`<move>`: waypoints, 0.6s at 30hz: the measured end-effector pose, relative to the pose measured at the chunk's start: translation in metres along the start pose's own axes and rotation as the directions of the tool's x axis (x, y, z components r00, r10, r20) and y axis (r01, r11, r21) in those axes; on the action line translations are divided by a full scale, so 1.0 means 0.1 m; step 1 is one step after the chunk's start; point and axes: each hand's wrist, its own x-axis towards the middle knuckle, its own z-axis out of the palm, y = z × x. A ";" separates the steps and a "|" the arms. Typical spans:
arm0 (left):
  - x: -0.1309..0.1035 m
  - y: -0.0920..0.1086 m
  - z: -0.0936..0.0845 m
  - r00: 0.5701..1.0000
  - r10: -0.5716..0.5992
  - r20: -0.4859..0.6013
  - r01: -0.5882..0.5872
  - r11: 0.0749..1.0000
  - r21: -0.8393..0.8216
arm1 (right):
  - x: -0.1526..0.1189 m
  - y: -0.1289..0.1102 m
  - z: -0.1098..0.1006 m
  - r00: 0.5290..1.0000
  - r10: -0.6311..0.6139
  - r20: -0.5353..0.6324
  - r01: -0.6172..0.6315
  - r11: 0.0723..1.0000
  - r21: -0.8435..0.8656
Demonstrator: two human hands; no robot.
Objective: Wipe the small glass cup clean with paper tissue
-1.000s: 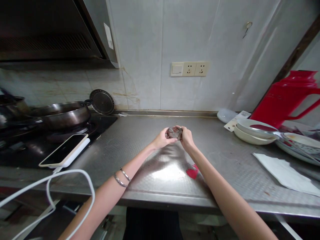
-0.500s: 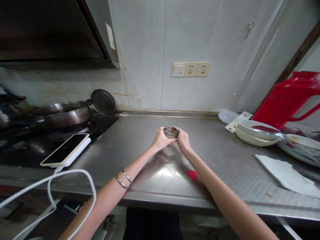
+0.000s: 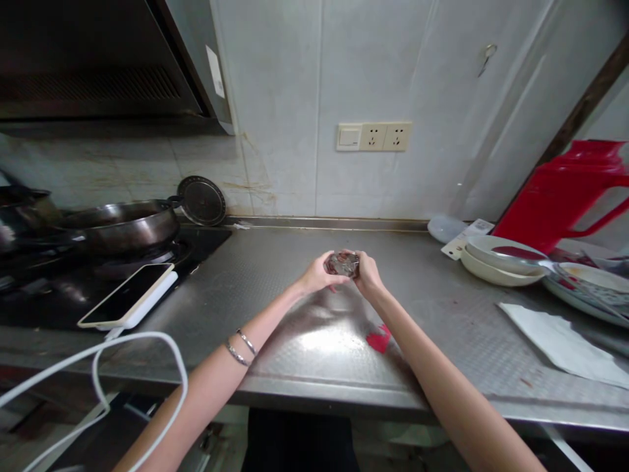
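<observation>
Over the middle of the metal counter, a small round shiny object (image 3: 343, 265) is held between both hands. It looks glassy or metallic with dark, reddish patches, but its exact kind does not show. My left hand (image 3: 317, 273) grips its left edge, thumb toward me. On the opposite edge, the fingers of my right hand (image 3: 367, 272) are closed around it. A bright red scrap (image 3: 377, 340) lies on the counter (image 3: 275, 275) beside my right forearm, which partly hides it. A little red also shows just below the held object.
A phone (image 3: 126, 295) with a white cable lies at the edge of the black stove (image 3: 44, 295), near a steel pan (image 3: 120, 226). To the right are stacked bowls (image 3: 501, 262), a red thermos jug (image 3: 565, 190) and a white paper sheet (image 3: 560, 344).
The round object has tilted and moved slightly right, so more of its dark, reddish face shows. Both hands still hold it. More of the red scrap is visible.
</observation>
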 end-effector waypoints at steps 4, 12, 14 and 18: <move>0.00 -0.04 -0.01 0.999 -0.020 -0.031 0.023 0.997 0.075 | -0.06 0.00 0.06 0.999 -0.004 0.052 0.003 1.000 0.020; 0.02 -0.09 0.06 0.946 -0.015 -0.324 0.076 0.981 0.177 | -0.14 0.05 0.08 0.993 -0.119 0.022 0.121 0.987 -0.105; 0.02 -0.06 0.07 0.929 -0.007 -0.369 0.114 0.957 0.267 | -0.17 0.06 0.09 0.991 -0.130 0.025 0.132 0.984 -0.122; 0.01 -0.02 0.07 0.933 0.017 -0.360 0.102 0.946 0.309 | -0.14 0.09 0.07 0.992 -0.122 0.020 0.123 0.985 -0.121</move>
